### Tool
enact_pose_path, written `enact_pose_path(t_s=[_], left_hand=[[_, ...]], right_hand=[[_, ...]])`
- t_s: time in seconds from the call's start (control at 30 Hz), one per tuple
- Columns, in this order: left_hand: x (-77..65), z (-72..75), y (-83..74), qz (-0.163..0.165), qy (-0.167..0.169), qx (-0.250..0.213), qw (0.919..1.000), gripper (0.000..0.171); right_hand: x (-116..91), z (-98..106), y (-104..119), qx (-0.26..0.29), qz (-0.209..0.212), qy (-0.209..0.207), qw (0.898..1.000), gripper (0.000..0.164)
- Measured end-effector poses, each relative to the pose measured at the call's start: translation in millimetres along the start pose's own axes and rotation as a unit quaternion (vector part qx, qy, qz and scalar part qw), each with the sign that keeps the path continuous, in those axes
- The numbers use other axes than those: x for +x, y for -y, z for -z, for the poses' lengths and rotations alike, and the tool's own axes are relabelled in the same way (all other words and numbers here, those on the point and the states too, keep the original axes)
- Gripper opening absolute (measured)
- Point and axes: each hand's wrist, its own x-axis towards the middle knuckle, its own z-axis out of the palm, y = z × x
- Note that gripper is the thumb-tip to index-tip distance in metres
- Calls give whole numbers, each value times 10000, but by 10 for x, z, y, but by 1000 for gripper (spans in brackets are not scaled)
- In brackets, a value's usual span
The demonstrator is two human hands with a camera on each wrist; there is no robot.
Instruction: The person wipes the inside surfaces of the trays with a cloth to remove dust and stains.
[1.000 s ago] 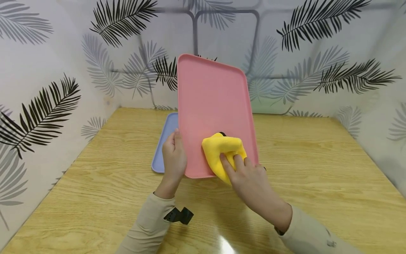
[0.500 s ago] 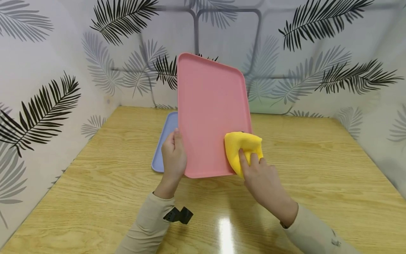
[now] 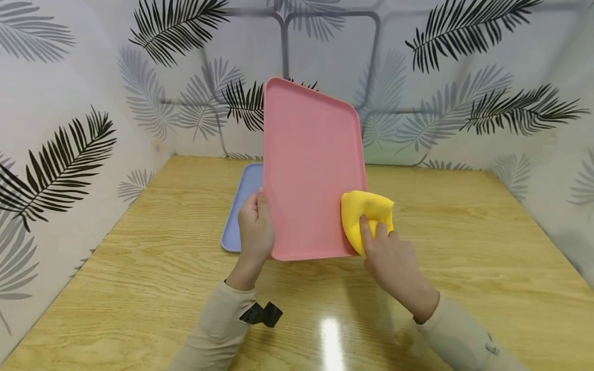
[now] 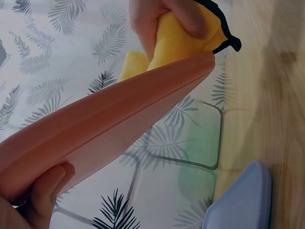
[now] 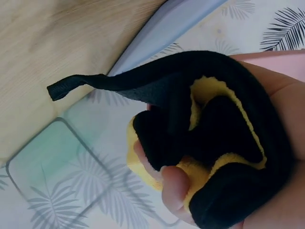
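Note:
A pink rectangular tray [image 3: 311, 170] is held up and tilted, its inner face toward me. My left hand [image 3: 257, 226] grips its left edge, thumb on the near side; the left wrist view shows fingers [image 4: 50, 186] curled under the tray's rim [image 4: 119, 105]. My right hand [image 3: 392, 265] holds a folded yellow cloth [image 3: 366, 211] against the tray's lower right edge. In the right wrist view the cloth's black border [image 5: 190, 71] loops around in the hand, with fingertips [image 5: 175, 183] curled into the folds.
A blue tray [image 3: 243, 206] lies flat on the wooden table [image 3: 139, 268], partly hidden behind the pink tray and left hand. A wall covering with a leaf pattern [image 3: 445, 118] encloses the table's back and sides.
My right hand has moved the yellow cloth rightward across the lower part of the pink tray to its right edge. The left hand and pink tray have stayed nearly in place.

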Motion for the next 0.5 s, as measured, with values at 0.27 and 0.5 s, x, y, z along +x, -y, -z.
enact_pose_path(t_s=[0.27,0.5], left_hand=[[40,-128,21,133,164,-84,9997,37],[70,-269,80,355,245,-258,9987,37]], right_hand=[[-20,26,-188,628,-260,-282,9973,64],[-26,69,-335,1048,-645,-226,9921,66]])
